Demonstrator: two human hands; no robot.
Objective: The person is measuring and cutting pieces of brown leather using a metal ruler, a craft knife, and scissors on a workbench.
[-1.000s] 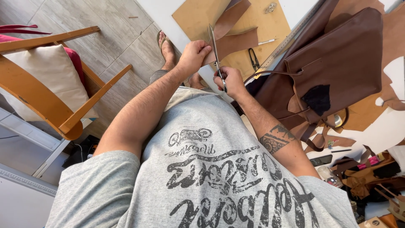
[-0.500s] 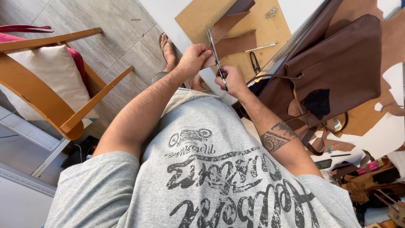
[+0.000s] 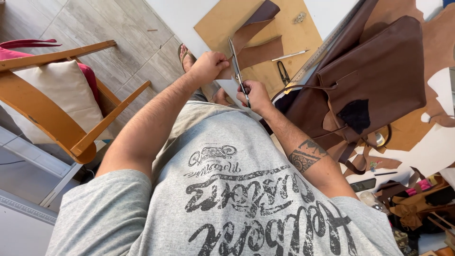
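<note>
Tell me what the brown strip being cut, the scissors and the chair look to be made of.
Brown strip, held by the left hand: likely leather, matte, bending softly without creasing.
Scissors in the right hand: metal blades, grey with a dull shine.
Chair: wood, smooth orange-brown finish, with fabric cushions.

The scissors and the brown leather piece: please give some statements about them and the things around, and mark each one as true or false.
1. The right hand holds the scissors. True.
2. The left hand grips the brown leather piece. True.
3. The scissors lie flat on the table. False: they are held up at the leather, blades pointing away from the person.
4. A brown leather bag lies to the right. True.
5. The wooden chair holds a blue cushion. False: its cushion is cream, with red behind.
</note>
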